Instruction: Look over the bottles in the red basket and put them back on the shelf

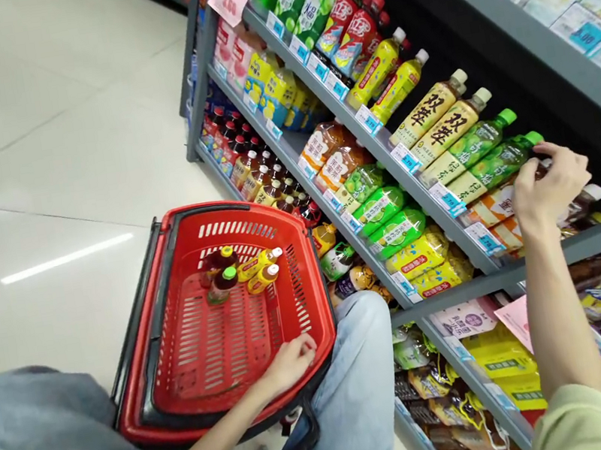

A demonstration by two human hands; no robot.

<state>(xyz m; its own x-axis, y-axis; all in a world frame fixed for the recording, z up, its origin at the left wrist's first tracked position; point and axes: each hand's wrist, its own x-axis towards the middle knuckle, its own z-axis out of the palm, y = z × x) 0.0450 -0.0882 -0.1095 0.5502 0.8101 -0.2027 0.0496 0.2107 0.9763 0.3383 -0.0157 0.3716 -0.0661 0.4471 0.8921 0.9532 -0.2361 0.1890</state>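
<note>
Apparently the right hand's (552, 177) fingers, partly curled, reach three o'clock beside a green-capped, green-and-cream plastic bottle (496, 165) on the grey metal shelf (455, 233); any grip cannot be told. The left hand's (291, 363) loosely bent fingers, nothing visible in them, lie at the four o'clock side of the red slotted plastic basket (312, 276), already holding two small yellow bottles (262, 280) and two small dark bottles (222, 289).
</note>
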